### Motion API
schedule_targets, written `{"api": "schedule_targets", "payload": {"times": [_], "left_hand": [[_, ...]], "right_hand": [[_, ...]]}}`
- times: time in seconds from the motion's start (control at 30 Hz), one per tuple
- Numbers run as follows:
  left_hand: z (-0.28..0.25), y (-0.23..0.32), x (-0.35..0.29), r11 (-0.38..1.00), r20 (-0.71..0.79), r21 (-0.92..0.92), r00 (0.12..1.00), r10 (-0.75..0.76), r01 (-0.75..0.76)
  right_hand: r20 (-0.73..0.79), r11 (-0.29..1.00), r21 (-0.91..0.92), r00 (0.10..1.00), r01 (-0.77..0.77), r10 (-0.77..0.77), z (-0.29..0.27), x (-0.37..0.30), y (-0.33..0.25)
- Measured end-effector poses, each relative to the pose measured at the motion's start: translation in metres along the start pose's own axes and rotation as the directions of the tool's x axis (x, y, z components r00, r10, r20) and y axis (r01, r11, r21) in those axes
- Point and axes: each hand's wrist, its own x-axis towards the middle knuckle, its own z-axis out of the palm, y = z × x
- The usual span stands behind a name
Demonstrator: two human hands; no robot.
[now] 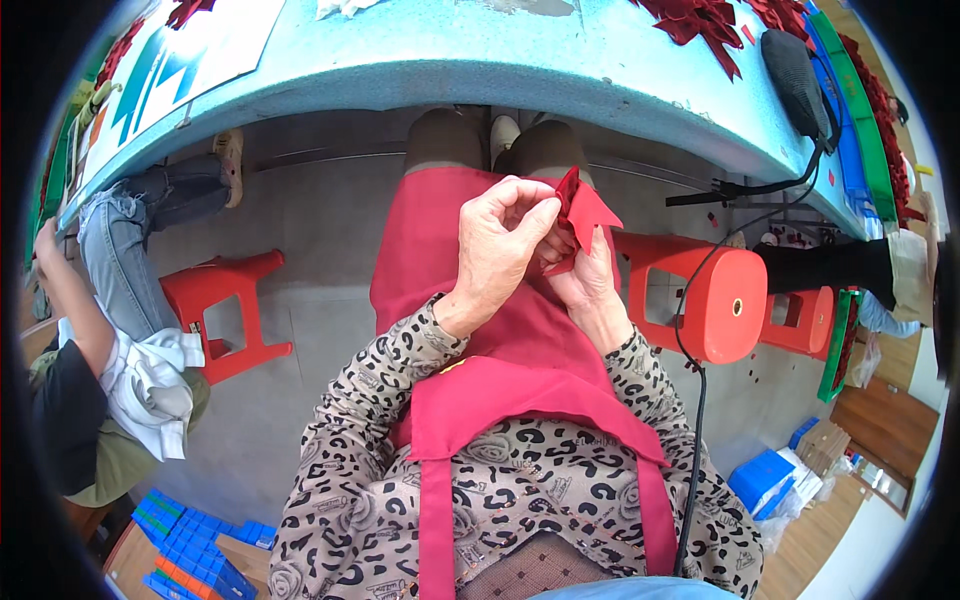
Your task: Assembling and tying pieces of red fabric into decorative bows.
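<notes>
Note red fabric piece (594, 208) on the near side of the counter (430, 75), apart from its edge. Observe left hand (497, 238) narrowed, pinching the folded part between thumb and fingers; observe right hand (580, 285) curled around the lower part, exact fingertip contact partly hidden. Advise keeping the pinch close to the fold, steadying from below, and leaving the pointed end flat, uncreased.

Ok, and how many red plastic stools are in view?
3: the left stool at the person's left, the near right stool at the person's right, and the far right stool, partly hidden beyond it. Others may be hidden.
</notes>
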Motion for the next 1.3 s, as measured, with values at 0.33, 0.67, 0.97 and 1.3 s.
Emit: {"api": "schedule_targets", "payload": {"times": [0.33, 0.67, 0.97, 1.3], "left_hand": [[-0.001, -0.001, -0.005, 0.998, -0.019, 0.045, 0.999, 0.042, -0.041], [-0.002, -0.004, -0.009, 0.954, -0.063, 0.229, 0.975, 0.212, -0.192], [0.023, -0.009, -0.006, 0.836, 0.011, 0.440, 0.933, 0.359, -0.328], [0.061, -0.015, 0.016, 0.898, 0.089, 0.363, 0.968, 0.234, -0.250]], "right_hand": [[-0.024, 0.999, -0.050, 1.000, 0.007, -0.008, -0.002, -0.006, 0.005], [-0.031, 0.924, -0.328, 0.976, 0.194, -0.216, 0.022, -0.019, -0.003], [0.072, 0.853, -0.404, 0.941, 0.331, -0.331, 0.018, -0.028, -0.034], [0.103, 0.823, -0.432, 0.927, 0.369, -0.362, 0.001, -0.022, -0.073]]}}
